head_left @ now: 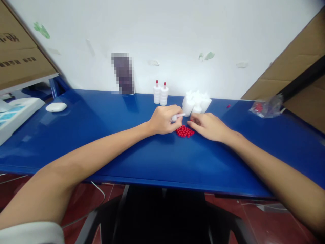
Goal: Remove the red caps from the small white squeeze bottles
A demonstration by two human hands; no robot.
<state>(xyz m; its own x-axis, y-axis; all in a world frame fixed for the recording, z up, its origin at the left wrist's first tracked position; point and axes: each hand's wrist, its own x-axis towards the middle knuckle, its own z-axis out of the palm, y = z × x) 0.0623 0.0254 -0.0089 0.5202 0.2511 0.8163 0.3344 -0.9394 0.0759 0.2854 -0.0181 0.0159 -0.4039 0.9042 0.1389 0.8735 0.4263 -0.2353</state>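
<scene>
- Blue table (152,166): work spot in the middle; forearms look best kept low, wrists steady.
- Right hand (210,126): thumb and forefinger drawn together at the tips, a fleck of red between them, apparently one cap.
- Left hand (165,118): fingers curled closed round a bottle. Firm hold seems right, without squeezing the soft-looking plastic.
- White cluster (196,100): bunched bottles just behind the right fingertips; worth keeping the knuckles clear of it.
- Capped pair (164,97): upright side by side beyond the left hand, red tips on; a fair pattern for a straight seat.
- Held bottle (174,118): mostly hidden in the left fist, spout tilted over, pointing at the right hand. Lining cap and spout on one axis before pressing would suit.
- Pile (185,131): red caps on the table, below and between both sets of fingertips; easy to scatter with a low wrist.
- Cap (191,120): at the right fingertips, near the spout but apart from it. Which end faces out, cannot tell.
</scene>
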